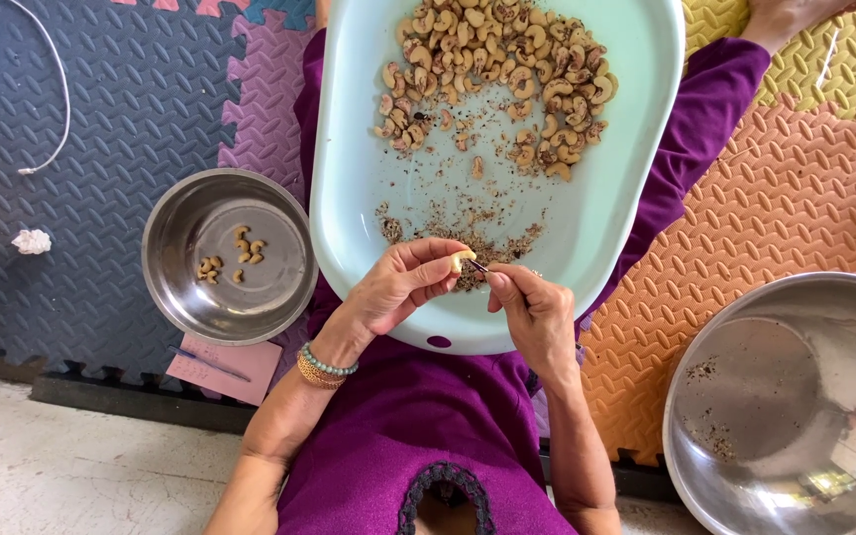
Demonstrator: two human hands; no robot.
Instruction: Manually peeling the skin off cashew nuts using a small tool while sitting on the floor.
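Note:
My left hand (400,287) pinches a pale cashew nut (461,261) between thumb and fingers, over the near rim of a light blue tray (369,188) on my lap. Beads and a gold bangle circle that wrist. My right hand (532,309) grips a small thin metal tool (478,266) whose tip touches the nut. A heap of unpeeled cashews (497,69) fills the tray's far part. Brown skin scraps (468,223) lie scattered on the tray just beyond my fingers.
A steel bowl (175,287) with several peeled nuts sits at left on the foam mats. A larger steel bowl (795,396) with a few crumbs sits at right. A white cable (52,89), crumpled tissue (32,241) and pink paper with a pen (215,365) lie at left.

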